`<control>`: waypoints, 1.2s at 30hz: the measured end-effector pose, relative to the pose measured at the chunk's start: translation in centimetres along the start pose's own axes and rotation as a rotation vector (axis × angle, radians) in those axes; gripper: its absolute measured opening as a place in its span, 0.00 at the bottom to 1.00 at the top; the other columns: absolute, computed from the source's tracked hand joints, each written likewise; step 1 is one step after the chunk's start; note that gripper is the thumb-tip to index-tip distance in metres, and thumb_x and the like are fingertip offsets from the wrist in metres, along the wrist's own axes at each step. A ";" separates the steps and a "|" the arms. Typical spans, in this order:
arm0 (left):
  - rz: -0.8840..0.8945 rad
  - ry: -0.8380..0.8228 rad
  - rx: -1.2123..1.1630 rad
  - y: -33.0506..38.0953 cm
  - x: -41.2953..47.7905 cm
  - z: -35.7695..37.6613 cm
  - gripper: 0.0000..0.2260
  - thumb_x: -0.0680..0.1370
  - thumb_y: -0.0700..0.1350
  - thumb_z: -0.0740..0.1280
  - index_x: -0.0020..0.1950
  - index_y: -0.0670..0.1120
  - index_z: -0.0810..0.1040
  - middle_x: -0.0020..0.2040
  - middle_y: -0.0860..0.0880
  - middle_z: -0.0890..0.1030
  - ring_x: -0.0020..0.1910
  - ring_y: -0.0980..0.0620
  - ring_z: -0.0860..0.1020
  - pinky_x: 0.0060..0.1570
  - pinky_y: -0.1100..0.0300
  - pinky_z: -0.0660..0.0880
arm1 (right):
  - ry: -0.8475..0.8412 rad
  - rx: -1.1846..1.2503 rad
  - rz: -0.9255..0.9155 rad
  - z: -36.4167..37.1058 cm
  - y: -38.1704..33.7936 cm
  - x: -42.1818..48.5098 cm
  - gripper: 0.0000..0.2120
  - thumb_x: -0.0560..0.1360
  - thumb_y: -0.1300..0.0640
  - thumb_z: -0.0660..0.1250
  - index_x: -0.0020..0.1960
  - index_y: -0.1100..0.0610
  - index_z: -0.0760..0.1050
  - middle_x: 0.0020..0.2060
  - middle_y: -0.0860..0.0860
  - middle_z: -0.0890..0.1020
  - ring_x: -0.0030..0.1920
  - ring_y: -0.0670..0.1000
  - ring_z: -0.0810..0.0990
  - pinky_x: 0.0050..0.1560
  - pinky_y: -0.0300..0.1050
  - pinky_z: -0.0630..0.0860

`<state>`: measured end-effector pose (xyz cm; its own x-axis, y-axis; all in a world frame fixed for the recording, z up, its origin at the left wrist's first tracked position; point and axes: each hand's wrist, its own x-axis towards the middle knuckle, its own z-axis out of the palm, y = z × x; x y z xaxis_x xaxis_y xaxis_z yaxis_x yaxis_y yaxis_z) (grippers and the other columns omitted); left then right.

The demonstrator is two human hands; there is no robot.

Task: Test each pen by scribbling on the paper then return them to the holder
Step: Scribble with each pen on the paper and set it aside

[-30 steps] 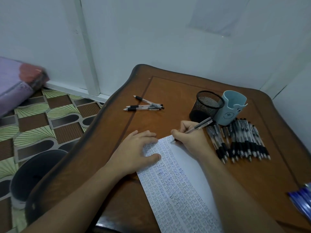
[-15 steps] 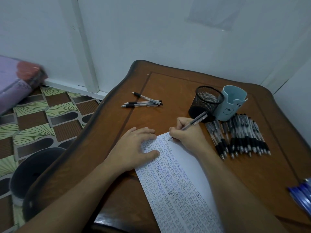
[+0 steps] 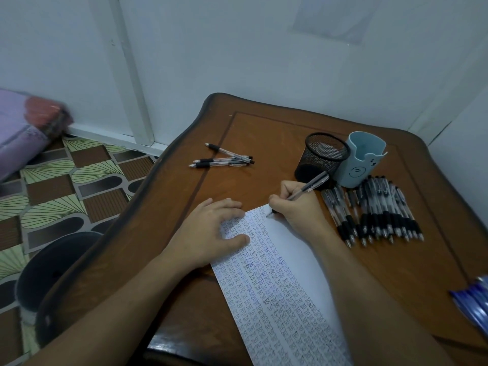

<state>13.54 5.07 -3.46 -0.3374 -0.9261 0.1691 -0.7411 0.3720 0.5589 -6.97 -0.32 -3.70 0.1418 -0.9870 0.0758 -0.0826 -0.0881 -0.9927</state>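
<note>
A long white paper [image 3: 280, 281] covered in small scribbles lies on the brown table [image 3: 264, 133]. My left hand [image 3: 211, 233] rests flat on its upper left part, fingers apart. My right hand [image 3: 295, 207] grips a clear black pen [image 3: 306, 190] with its tip on the paper's top edge. A black mesh holder [image 3: 320, 157] and a pale blue holder [image 3: 361, 159] stand behind my right hand. A row of several black pens [image 3: 377, 212] lies to the right. Three pens [image 3: 221, 159] lie at the far left of the table.
Blue pens [image 3: 472, 305] show at the right edge. A dark round bin [image 3: 50, 270] stands on the patterned floor left of the table. White walls close in behind and to the right. A purple bundle [image 3: 23, 130] lies by the left wall.
My right hand and the pen have shifted slightly on the paper's top edge while the head view drifted a little. My left hand stays on the paper.
</note>
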 end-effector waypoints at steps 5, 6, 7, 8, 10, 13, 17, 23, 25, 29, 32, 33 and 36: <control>0.001 0.000 -0.001 -0.1 0.0 0.0 0.37 0.64 0.72 0.56 0.67 0.55 0.75 0.70 0.61 0.70 0.66 0.74 0.56 0.70 0.67 0.45 | -0.019 -0.009 0.008 0.2 0.2 -0.1 0.21 0.71 0.71 0.68 0.29 0.55 0.61 0.27 0.53 0.61 0.29 0.50 0.65 0.29 0.40 0.69; 0.002 -0.001 0.002 -0.1 0.0 0.0 0.37 0.64 0.72 0.56 0.67 0.55 0.75 0.70 0.61 0.70 0.66 0.73 0.56 0.70 0.67 0.45 | -0.026 -0.006 0.015 0.2 0.2 -0.1 0.21 0.70 0.70 0.68 0.28 0.54 0.61 0.27 0.53 0.61 0.30 0.50 0.65 0.29 0.40 0.69; 0.002 0.000 0.005 -0.1 -0.1 0.1 0.37 0.64 0.72 0.56 0.68 0.55 0.75 0.70 0.61 0.70 0.66 0.73 0.56 0.70 0.67 0.46 | -0.034 0.000 0.022 0.3 0.1 0.0 0.20 0.69 0.68 0.68 0.28 0.54 0.61 0.27 0.53 0.61 0.30 0.50 0.65 0.29 0.40 0.69; 0.003 0.001 0.005 -0.1 0.0 0.1 0.37 0.64 0.72 0.56 0.67 0.55 0.75 0.70 0.61 0.70 0.66 0.73 0.56 0.70 0.67 0.46 | -0.037 0.009 0.024 0.2 0.1 0.0 0.20 0.68 0.68 0.68 0.28 0.53 0.61 0.27 0.52 0.60 0.30 0.50 0.64 0.29 0.40 0.69; 0.004 0.001 0.001 -0.1 0.0 0.1 0.37 0.64 0.72 0.56 0.67 0.55 0.75 0.70 0.61 0.70 0.66 0.74 0.56 0.70 0.67 0.45 | -0.022 0.020 0.018 0.1 0.2 0.0 0.20 0.69 0.69 0.67 0.28 0.54 0.60 0.27 0.53 0.60 0.30 0.50 0.63 0.28 0.40 0.69; 0.003 0.003 0.002 -0.2 0.0 0.0 0.37 0.64 0.72 0.56 0.67 0.54 0.75 0.70 0.61 0.70 0.66 0.73 0.57 0.70 0.66 0.46 | -0.022 0.011 0.010 0.1 0.2 0.0 0.20 0.69 0.69 0.68 0.29 0.54 0.60 0.27 0.53 0.60 0.31 0.51 0.64 0.29 0.41 0.69; 0.004 0.007 0.000 -0.1 0.0 0.1 0.37 0.64 0.72 0.56 0.67 0.55 0.75 0.70 0.61 0.70 0.66 0.73 0.57 0.70 0.66 0.46 | -0.006 -0.019 0.006 0.1 0.1 0.0 0.23 0.72 0.72 0.67 0.28 0.54 0.60 0.27 0.52 0.61 0.29 0.49 0.65 0.30 0.41 0.70; 0.010 0.001 0.008 -0.1 0.0 0.1 0.37 0.64 0.72 0.56 0.67 0.55 0.75 0.70 0.61 0.70 0.66 0.73 0.57 0.70 0.67 0.45 | 0.021 -0.054 -0.022 0.1 0.3 0.0 0.19 0.71 0.70 0.68 0.30 0.60 0.60 0.29 0.55 0.62 0.34 0.54 0.67 0.33 0.44 0.69; 0.010 0.003 0.008 -0.2 0.0 0.1 0.37 0.64 0.72 0.56 0.67 0.55 0.75 0.70 0.61 0.70 0.66 0.72 0.57 0.70 0.67 0.45 | 0.005 -0.051 -0.014 0.1 0.2 -0.1 0.19 0.71 0.70 0.67 0.30 0.60 0.59 0.29 0.55 0.61 0.33 0.53 0.65 0.32 0.44 0.68; 0.005 0.004 0.009 -0.3 0.0 0.2 0.37 0.65 0.72 0.56 0.67 0.55 0.75 0.70 0.62 0.70 0.66 0.73 0.57 0.70 0.67 0.45 | -0.003 -0.034 0.008 0.1 -0.1 -0.1 0.20 0.71 0.72 0.66 0.30 0.58 0.61 0.27 0.53 0.61 0.30 0.50 0.65 0.33 0.46 0.69; 0.006 0.004 0.009 -0.2 0.0 0.2 0.36 0.65 0.72 0.56 0.67 0.55 0.75 0.70 0.62 0.69 0.66 0.73 0.57 0.70 0.66 0.45 | 0.036 -0.011 -0.001 -0.1 -0.2 -0.2 0.21 0.73 0.74 0.66 0.30 0.59 0.61 0.28 0.53 0.61 0.29 0.47 0.66 0.31 0.43 0.69; 0.006 0.004 0.008 -0.2 0.0 0.2 0.36 0.65 0.72 0.56 0.67 0.55 0.75 0.70 0.62 0.69 0.66 0.73 0.57 0.70 0.66 0.45 | 0.035 -0.010 -0.006 -0.1 -0.2 -0.2 0.21 0.73 0.74 0.66 0.30 0.58 0.61 0.27 0.53 0.61 0.29 0.47 0.66 0.31 0.43 0.69; 0.007 0.002 0.007 -0.3 0.0 0.2 0.36 0.65 0.72 0.56 0.67 0.55 0.75 0.70 0.62 0.69 0.66 0.73 0.56 0.69 0.67 0.45 | 0.026 -0.041 -0.016 0.0 0.0 -0.1 0.22 0.72 0.73 0.67 0.29 0.55 0.61 0.26 0.51 0.62 0.29 0.48 0.66 0.31 0.43 0.68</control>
<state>13.66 5.01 -3.75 -0.3415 -0.9236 0.1744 -0.7430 0.3789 0.5517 -7.00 -0.24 -3.70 0.1181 -0.9885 0.0945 -0.1208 -0.1088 -0.9867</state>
